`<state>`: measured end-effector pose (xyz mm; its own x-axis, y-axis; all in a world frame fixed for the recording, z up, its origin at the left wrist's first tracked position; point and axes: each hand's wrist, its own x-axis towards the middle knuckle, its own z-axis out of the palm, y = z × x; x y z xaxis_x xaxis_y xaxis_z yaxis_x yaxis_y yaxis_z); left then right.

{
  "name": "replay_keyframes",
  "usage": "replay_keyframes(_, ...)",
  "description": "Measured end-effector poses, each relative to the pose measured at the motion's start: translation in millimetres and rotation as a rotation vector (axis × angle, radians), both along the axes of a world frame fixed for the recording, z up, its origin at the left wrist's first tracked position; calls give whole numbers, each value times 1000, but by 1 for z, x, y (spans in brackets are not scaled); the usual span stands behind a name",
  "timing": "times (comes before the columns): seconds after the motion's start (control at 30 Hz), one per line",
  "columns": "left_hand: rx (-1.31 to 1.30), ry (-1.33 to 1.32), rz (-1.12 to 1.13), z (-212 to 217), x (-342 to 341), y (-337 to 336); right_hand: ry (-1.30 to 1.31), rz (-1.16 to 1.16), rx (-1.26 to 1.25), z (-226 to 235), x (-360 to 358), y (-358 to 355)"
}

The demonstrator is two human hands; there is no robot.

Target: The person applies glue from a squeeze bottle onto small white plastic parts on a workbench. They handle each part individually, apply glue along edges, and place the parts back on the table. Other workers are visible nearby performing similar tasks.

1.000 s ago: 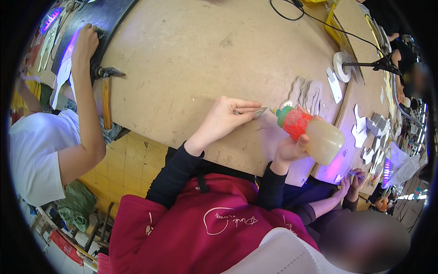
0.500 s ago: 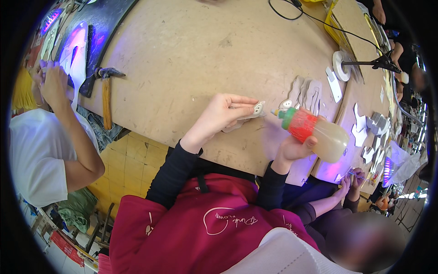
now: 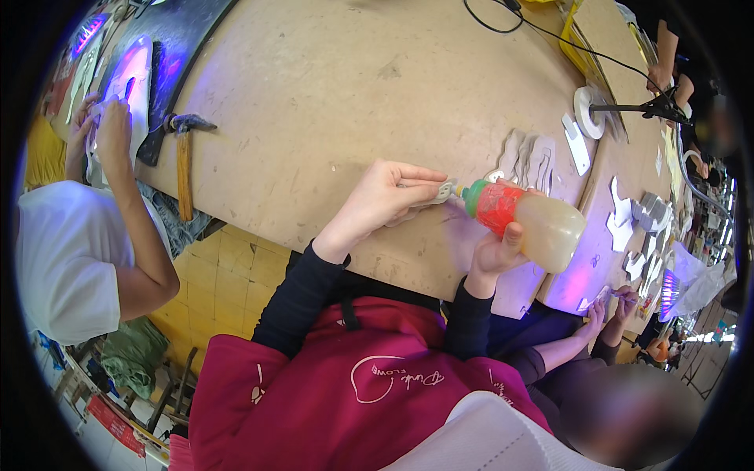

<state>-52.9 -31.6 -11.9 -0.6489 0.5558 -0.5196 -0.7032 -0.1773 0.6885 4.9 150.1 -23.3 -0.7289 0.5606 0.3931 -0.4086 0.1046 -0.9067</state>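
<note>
My left hand (image 3: 382,198) pinches a small white cut piece with holes (image 3: 446,192) between thumb and fingers, just above the table. More of the pale piece or pieces shows under the fingers, partly hidden. My right hand (image 3: 496,253) is wrapped round a squeeze bottle (image 3: 554,231) of cloudy, pale yellowish liquid, with a red band and a green cap. Tilted nearly level, the bottle has its narrow nozzle (image 3: 457,191) pointing left, at or very close to the white piece; contact cannot be made out. Several grey wavy strips (image 3: 539,163) lie just beyond the bottle.
A hammer (image 3: 184,177) lies at the table's left edge, near a co-worker's hands (image 3: 112,129) with a white cut part. To the right are a white ring (image 3: 586,114), a black cable (image 3: 565,43), white cut pieces (image 3: 620,213) and another person's hands (image 3: 601,314).
My right hand has brought the bottle left, its nozzle now at the white piece instead of a gap away. My left hand has hardly moved. The co-worker's hands at the left have shifted.
</note>
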Motion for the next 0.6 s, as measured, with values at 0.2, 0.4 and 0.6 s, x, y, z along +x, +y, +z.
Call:
replay_keyframes(0.2, -24, 5, 16, 5, -1, 1, -25, 10, 10, 1, 2, -3)
replay_keyframes(0.4, -42, 7, 30, 9, -1, 1, -45, 22, 8, 1, 3, -5)
replay_keyframes(0.6, -27, 12, 37, 3, 0, 0, -71, 43, 3, -1, 5, -8)
